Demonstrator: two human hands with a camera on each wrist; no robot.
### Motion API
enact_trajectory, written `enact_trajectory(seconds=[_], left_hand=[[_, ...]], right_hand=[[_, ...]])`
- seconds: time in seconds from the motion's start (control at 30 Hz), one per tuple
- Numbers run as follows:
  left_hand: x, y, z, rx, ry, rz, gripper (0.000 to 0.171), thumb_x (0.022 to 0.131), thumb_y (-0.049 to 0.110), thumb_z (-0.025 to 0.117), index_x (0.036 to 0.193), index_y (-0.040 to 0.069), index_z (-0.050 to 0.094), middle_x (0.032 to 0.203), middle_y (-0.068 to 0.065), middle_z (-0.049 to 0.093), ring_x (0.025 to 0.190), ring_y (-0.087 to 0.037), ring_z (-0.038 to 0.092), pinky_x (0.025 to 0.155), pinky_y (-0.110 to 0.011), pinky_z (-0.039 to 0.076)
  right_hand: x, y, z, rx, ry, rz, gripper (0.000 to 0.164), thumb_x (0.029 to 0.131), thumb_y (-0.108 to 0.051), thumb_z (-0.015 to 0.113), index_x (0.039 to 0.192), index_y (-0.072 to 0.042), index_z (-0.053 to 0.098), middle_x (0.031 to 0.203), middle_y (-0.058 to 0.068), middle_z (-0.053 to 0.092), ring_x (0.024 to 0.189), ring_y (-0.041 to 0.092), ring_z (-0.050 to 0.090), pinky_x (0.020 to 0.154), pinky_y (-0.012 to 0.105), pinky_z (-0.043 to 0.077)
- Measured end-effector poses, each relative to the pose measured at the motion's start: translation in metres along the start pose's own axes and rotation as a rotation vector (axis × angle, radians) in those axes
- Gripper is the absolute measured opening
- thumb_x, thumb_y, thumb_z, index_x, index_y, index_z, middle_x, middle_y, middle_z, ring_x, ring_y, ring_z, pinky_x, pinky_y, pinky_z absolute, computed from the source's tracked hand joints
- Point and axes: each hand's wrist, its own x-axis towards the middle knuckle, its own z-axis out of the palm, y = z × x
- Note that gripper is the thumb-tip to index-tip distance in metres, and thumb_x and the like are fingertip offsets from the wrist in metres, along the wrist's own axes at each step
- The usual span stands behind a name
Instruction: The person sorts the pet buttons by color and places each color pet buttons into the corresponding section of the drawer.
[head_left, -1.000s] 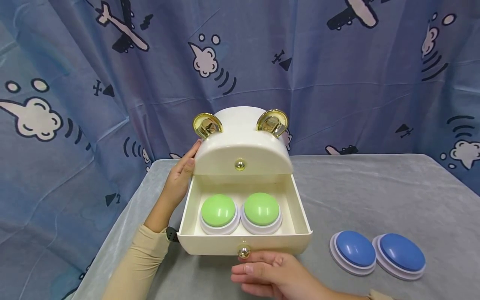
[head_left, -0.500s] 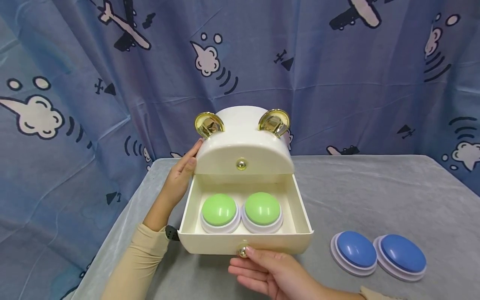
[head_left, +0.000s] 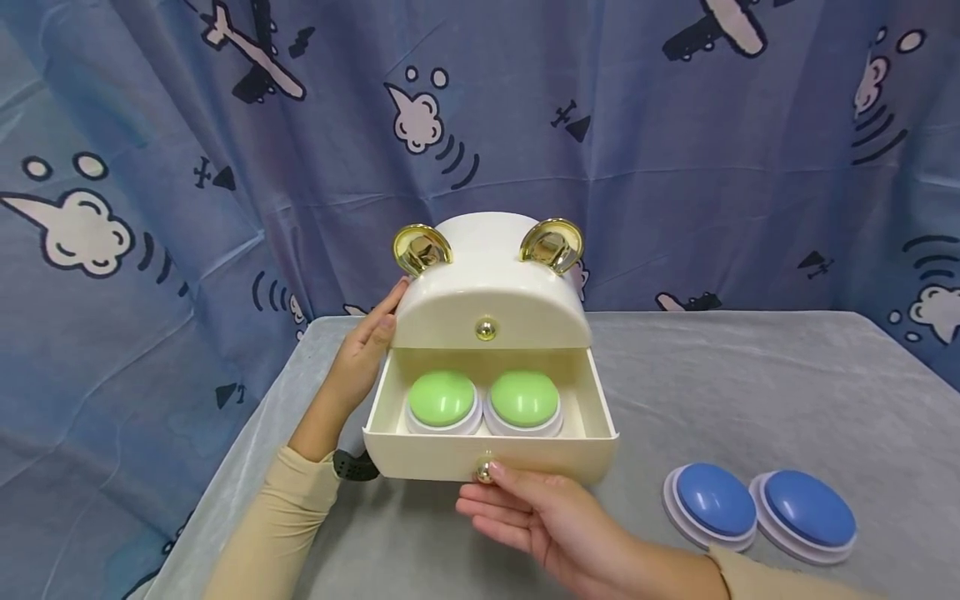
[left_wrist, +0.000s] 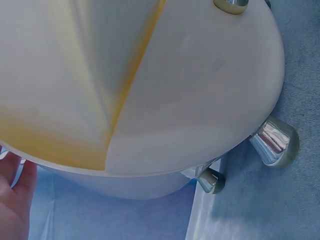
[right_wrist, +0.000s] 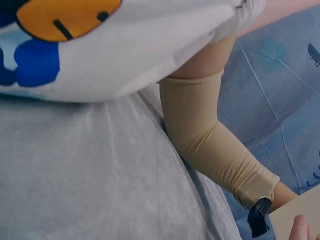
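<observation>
A white drawer box [head_left: 491, 258] with gold ears stands on the grey table. Its lower drawer [head_left: 427, 454] is partly out and holds two push buttons with green domes, the left green button [head_left: 441, 400] beside the right green button [head_left: 523, 400]. My left hand [head_left: 356, 362] rests with straight fingers against the box's left side; its fingertips show at the edge of the left wrist view. At the drawer front, my right hand [head_left: 551, 517] pinches the gold knob [head_left: 483, 472], thumb on it and fingers below. In the right wrist view only a fingertip of it shows.
On the table right of the box sit two blue push buttons, the nearer-to-box blue button [head_left: 714, 500] and the outer blue button [head_left: 810, 508]. A patterned blue curtain [head_left: 495, 100] hangs behind the grey tabletop [head_left: 735, 383]. The box has shiny gold feet [left_wrist: 275, 141].
My right thumb has come onto the knob, and the drawer has slid some way back into the box with both green buttons inside. My left hand has stayed at the box's side.
</observation>
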Motion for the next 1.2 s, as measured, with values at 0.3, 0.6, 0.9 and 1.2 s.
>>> enact_trajectory(seconds=[0.3, 0.6, 0.9, 1.2], left_hand=[[0.001, 0.003, -0.003, 0.026, -0.03, -0.008, 0.049, 0.11, 0.032, 0.034, 0.156, 0.016, 0.034, 0.164, 0.006, 0.028, 0.153, -0.013, 0.022, 0.127, -0.038, 0.018], [0.001, 0.004, -0.003, 0.016, -0.029, -0.013, 0.049, 0.11, 0.029, 0.034, 0.156, 0.013, 0.034, 0.165, 0.002, 0.027, 0.153, -0.015, 0.022, 0.128, -0.039, 0.017], [0.0, 0.003, -0.004, 0.016, -0.028, -0.011, 0.048, 0.11, 0.029, 0.034, 0.156, 0.015, 0.034, 0.164, 0.004, 0.028, 0.153, -0.013, 0.022, 0.127, -0.036, 0.017], [0.0, 0.004, -0.003, 0.01, -0.029, -0.016, 0.049, 0.11, 0.031, 0.035, 0.156, 0.012, 0.034, 0.165, 0.002, 0.027, 0.154, -0.015, 0.021, 0.128, -0.038, 0.016]], right_hand=[[0.01, -0.012, 0.001, -0.036, 0.059, -0.024, 0.038, 0.101, -0.029, 0.058, 0.124, 0.001, 0.058, 0.118, 0.014, 0.072, 0.107, 0.018, 0.071, 0.096, 0.03, 0.056], [0.02, -0.019, 0.002, -0.043, 0.065, -0.046, 0.036, 0.101, -0.03, 0.059, 0.122, -0.001, 0.059, 0.117, 0.013, 0.072, 0.105, 0.017, 0.072, 0.095, 0.028, 0.057], [0.026, -0.025, 0.003, -0.049, 0.09, -0.055, 0.04, 0.101, -0.03, 0.06, 0.124, 0.002, 0.056, 0.115, 0.012, 0.073, 0.105, 0.017, 0.072, 0.096, 0.028, 0.057], [0.037, -0.032, 0.006, -0.052, 0.12, -0.079, 0.038, 0.102, -0.025, 0.058, 0.123, 0.006, 0.053, 0.11, 0.011, 0.074, 0.103, 0.017, 0.072, 0.096, 0.029, 0.056]])
